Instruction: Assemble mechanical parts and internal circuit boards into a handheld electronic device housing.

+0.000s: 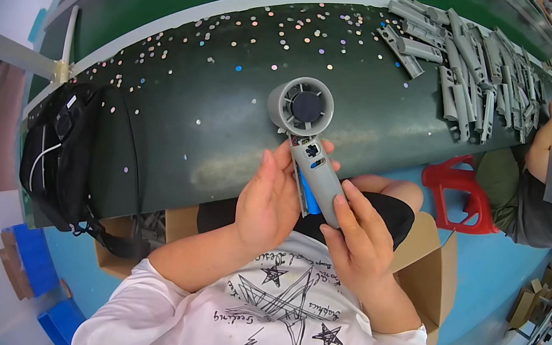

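Fan: grey plastic handheld fan with ring-shaped head [320, 178], held over the dark green worktop's [205, 153] near edge.
Left hand [269, 201]: fingers behind the neck, thumb raised; cannot tell how firmly they close.
Right hand [361, 241]: thumb and fingers gripping the handle's lower end.
Handling: probably light, stiff, smooth; blades likely fragile.
Best hold: handle sides, clear of the exposed blue insert [310, 199].

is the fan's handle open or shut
Open: the handle's two shells stand apart along its left side, and a blue part shows in the gap.
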Demonstrator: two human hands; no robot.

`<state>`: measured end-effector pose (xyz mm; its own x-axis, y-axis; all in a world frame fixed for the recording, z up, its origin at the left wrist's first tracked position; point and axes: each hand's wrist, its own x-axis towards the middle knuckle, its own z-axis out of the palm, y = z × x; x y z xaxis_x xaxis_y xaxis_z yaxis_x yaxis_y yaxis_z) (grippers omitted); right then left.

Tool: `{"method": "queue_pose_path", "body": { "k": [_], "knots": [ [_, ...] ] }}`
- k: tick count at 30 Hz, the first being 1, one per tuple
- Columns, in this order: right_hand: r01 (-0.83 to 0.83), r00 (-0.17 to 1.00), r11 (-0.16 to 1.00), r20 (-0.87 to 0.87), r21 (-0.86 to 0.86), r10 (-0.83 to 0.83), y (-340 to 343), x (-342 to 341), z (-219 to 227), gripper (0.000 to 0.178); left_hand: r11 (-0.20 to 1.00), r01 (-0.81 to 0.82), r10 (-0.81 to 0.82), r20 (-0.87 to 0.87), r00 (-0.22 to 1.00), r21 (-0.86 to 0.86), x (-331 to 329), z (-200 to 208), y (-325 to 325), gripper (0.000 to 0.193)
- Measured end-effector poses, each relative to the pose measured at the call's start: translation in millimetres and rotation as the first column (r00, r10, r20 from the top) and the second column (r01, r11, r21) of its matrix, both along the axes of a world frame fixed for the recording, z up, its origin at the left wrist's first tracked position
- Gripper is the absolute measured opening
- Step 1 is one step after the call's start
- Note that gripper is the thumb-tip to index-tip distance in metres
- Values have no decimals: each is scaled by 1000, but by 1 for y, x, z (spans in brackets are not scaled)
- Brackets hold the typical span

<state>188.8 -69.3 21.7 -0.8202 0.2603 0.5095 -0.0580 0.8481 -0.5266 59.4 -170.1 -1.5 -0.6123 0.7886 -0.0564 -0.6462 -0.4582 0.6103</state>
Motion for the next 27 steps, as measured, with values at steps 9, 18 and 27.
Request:
{"method": "queue_pose_path", "body": {
  "k": [9,18,27],
  "knots": [
    [15,999,999,-33,45,-13,-2,-1,-3,50,1000,0,-1,-49,999,-2,3,2,1,69],
    [29,999,997,-29,74,-27,-2,-1,-6,50,1000,14,-12,-103,995,17,5,-3,1,69],
    [54,996,998,72,-14,-53,-9,1,-1,47,1000,12,-10,-120,993,23,8,-6,2,68]
  ]
}}
